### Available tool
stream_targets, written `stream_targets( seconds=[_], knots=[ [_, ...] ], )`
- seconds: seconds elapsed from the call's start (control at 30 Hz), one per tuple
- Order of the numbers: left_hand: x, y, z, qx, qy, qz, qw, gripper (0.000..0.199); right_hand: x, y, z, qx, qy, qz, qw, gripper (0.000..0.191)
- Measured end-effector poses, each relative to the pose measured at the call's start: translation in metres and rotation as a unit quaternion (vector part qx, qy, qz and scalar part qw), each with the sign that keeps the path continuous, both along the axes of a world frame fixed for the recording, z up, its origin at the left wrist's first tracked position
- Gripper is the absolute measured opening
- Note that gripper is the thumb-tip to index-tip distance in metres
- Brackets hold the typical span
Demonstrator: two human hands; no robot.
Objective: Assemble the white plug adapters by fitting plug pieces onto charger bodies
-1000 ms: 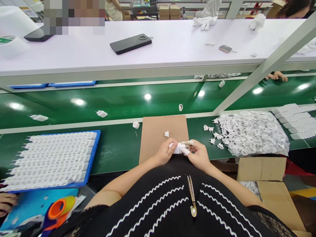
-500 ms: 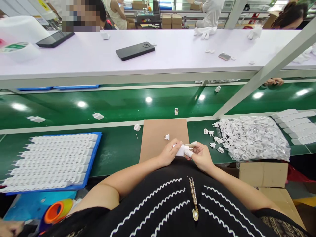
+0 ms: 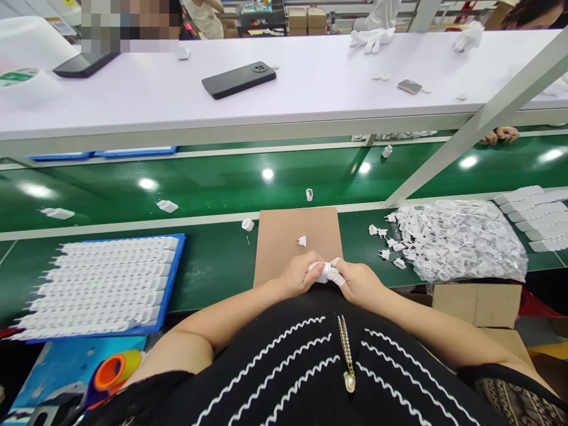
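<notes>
Left hand (image 3: 302,274) and right hand (image 3: 361,283), fingers closed, grip one white adapter (image 3: 318,273) at the brown sheet's (image 3: 277,245) near edge.
Left of the sheet, a blue tray (image 3: 177,254) of lined-up adapters (image 3: 102,287) looks done; right of it, bagged plug parts (image 3: 421,231) seem left; on it, one plug part (image 3: 302,241) lies loose. Fingers hide whether the held adapter is finished.

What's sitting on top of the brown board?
One small white plug piece lies on the brown board. The left hand and left forearm cover part of its near side; anything beneath them can't be seen.
</notes>
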State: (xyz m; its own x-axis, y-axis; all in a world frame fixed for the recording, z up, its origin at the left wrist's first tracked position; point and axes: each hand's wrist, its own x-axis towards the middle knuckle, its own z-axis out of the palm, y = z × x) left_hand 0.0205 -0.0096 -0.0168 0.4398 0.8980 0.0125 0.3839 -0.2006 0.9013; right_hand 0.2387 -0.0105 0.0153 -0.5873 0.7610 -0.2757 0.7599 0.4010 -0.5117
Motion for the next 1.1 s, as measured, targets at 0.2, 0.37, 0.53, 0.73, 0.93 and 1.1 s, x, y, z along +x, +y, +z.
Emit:
stream_targets(
  seconds=[0.2,0.37,0.53,0.73,0.93,1.1],
  knots=[
    [0.003,-0.003,0.002,0.002,0.022,-0.004,1.000,0.054,-0.001,-0.009,-0.004,0.060,-0.012,0.019,0.998,0.009],
    [0.008,-0.012,0.002,0.035,0.016,0.033,0.999,0.056,0.004,-0.017,-0.007,0.104,0.016,0.008,0.994,0.007],
    [0.010,-0.019,0.001,0.016,-0.030,0.041,0.999,0.061,0.009,-0.021,-0.012,0.116,0.038,0.028,0.992,0.005],
    [0.013,-0.023,-0.006,0.023,-0.035,0.089,0.995,0.063,0.005,-0.023,-0.015,0.143,0.028,0.009,0.989,0.006],
    [0.014,-0.025,-0.008,0.031,0.002,0.113,0.993,0.069,0.004,-0.024,-0.013,0.170,0.021,0.008,0.985,0.010],
    [0.012,-0.025,-0.001,-0.003,0.006,0.049,0.999,0.067,0.010,-0.022,-0.017,0.132,0.056,0.044,0.989,0.008]
  ],
)
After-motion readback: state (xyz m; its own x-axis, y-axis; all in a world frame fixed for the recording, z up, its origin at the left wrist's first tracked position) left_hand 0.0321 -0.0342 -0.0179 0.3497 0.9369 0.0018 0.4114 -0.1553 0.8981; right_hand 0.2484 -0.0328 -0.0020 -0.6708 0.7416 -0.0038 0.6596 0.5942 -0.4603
